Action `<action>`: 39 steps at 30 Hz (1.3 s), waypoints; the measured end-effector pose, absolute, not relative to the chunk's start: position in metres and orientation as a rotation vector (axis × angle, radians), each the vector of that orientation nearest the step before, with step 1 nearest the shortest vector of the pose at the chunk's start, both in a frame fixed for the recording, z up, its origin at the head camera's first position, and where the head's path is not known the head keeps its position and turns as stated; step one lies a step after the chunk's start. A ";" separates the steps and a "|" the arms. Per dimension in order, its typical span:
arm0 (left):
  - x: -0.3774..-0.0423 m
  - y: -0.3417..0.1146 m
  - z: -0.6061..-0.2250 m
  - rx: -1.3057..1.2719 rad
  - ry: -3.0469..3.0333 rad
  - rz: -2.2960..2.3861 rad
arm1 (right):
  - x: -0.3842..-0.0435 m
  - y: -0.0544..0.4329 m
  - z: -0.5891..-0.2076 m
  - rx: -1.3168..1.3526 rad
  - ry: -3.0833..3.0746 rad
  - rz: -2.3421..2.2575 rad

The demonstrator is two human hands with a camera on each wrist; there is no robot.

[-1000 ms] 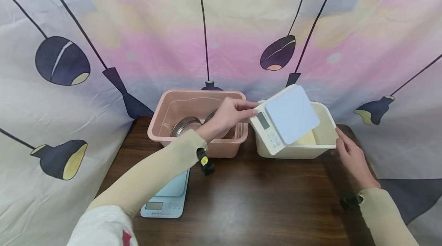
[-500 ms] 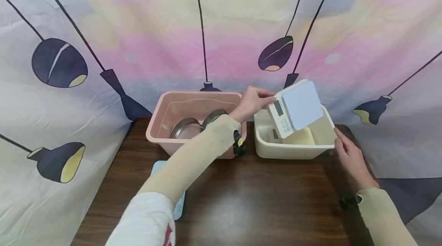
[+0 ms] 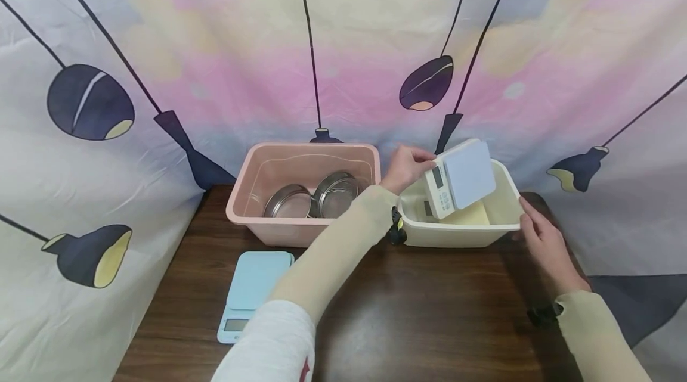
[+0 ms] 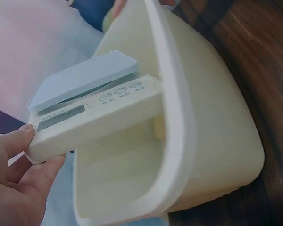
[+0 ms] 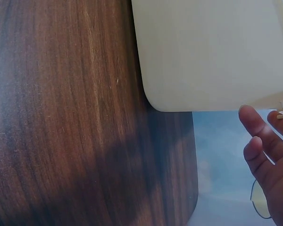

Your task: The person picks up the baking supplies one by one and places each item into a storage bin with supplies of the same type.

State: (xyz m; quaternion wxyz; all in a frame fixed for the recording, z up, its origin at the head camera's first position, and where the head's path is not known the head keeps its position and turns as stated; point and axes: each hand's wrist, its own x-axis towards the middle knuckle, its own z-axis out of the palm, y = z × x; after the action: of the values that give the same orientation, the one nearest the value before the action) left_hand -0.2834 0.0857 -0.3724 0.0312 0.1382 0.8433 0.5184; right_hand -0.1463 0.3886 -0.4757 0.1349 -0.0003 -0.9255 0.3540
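Note:
My left hand (image 3: 405,168) pinches a white kitchen scale (image 3: 468,174) with a pale blue platform by its display end. Thumb above and fingers below grip its edge in the left wrist view. The scale is tilted, its lower end inside the mouth of a cream plastic bin (image 3: 456,238). A pale yellow item (image 3: 474,215) lies inside that bin, partly covered by the scale. At the bin's right end is my right hand (image 3: 547,245), its fingertips at the rim and end wall. Its fingers look loosely extended in the right wrist view.
Left of the cream bin stands a pink bin (image 3: 279,230) with two round metal pieces (image 3: 336,203) inside. A light blue kitchen scale (image 3: 257,286) lies on the dark wooden table (image 3: 429,310), partly behind my left sleeve. A patterned cloth (image 3: 354,42) hangs behind.
My left hand has carried the white scale rightward from the cream bin's left side, then lowered it into the bin's mouth. The right hand stays at the bin's end.

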 end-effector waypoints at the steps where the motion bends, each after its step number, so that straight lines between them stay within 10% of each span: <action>1: -0.283 0.088 -0.375 0.427 2.601 1.590 | -0.147 0.389 -0.475 -0.004 -2.682 1.025; 39: -0.273 0.109 -0.413 0.550 2.484 1.481 | -0.145 0.387 -0.474 -0.035 -2.693 1.103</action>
State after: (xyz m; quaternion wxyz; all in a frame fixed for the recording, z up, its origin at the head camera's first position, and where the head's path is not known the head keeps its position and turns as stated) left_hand -0.2730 0.1089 -0.4126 0.0989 0.1858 0.8396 0.5008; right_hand -0.1448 0.3866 -0.4737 0.1155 -0.0119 -0.9191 0.3765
